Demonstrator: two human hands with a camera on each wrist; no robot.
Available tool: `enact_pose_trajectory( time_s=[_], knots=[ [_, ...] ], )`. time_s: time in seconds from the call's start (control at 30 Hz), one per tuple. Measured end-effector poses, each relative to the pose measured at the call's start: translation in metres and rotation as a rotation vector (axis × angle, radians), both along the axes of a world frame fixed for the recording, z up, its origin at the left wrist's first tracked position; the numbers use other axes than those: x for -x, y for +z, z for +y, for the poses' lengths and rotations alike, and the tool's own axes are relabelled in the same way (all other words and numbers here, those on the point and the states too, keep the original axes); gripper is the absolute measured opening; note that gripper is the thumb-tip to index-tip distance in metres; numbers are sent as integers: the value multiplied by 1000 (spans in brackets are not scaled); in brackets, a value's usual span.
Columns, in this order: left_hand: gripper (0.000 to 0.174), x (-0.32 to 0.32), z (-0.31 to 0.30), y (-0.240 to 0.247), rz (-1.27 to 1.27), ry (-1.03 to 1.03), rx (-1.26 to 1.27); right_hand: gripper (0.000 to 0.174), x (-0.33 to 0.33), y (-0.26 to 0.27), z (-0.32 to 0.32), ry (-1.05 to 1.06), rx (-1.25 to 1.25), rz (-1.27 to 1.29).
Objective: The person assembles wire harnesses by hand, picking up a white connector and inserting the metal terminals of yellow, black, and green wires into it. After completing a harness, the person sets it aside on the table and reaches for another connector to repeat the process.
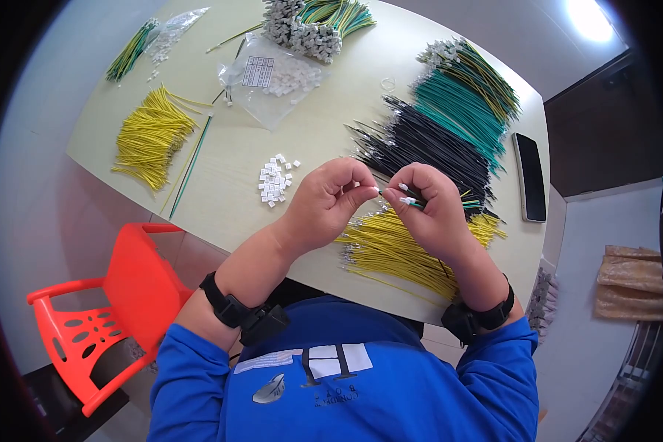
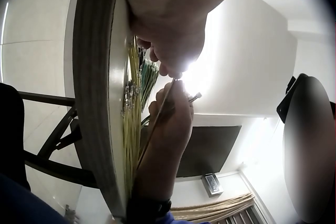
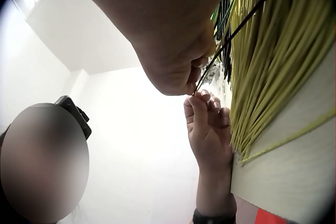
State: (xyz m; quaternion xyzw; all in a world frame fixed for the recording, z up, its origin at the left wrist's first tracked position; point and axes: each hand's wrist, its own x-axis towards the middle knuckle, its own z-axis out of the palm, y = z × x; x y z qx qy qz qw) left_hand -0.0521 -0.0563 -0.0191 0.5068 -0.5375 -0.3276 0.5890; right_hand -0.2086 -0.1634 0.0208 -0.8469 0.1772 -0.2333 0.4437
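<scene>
Both hands meet over the wire bundles in the head view, fingertips nearly touching. My left hand (image 1: 320, 205) pinches a tiny white connector (image 1: 378, 190) between thumb and forefinger, mostly covered. Thumb and fingers of my right hand (image 1: 436, 208) hold a few thin wires with white plastic connectors (image 1: 409, 200) on their ends. A dark wire (image 3: 245, 20) runs back from the pinching fingertips in the right wrist view. Beneath the hands lie yellow wires (image 1: 398, 247) and black wires (image 1: 438, 140). Left of them is a pile of loose white connectors (image 1: 272, 180).
Green wires (image 1: 457, 103) and a phone (image 1: 529, 177) lie at the right. Farther back are a clear bag of connectors (image 1: 272, 77) and a finished-looking bundle with white ends (image 1: 313, 33). More yellow wires (image 1: 151, 140) lie left; a red chair (image 1: 136, 287) stands beside the table.
</scene>
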Motion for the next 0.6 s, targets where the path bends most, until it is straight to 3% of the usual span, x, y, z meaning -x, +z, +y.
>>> enact_pose_trajectory(
  time_s=[0.27, 0.6],
  knots=[
    [5, -2, 2, 1, 4, -12, -61, 10, -3, 0, -3, 73, 217, -97],
    [6, -1, 2, 2, -1, 20, -33, 8, -3, 2, 1, 8, 70, -51]
  ],
)
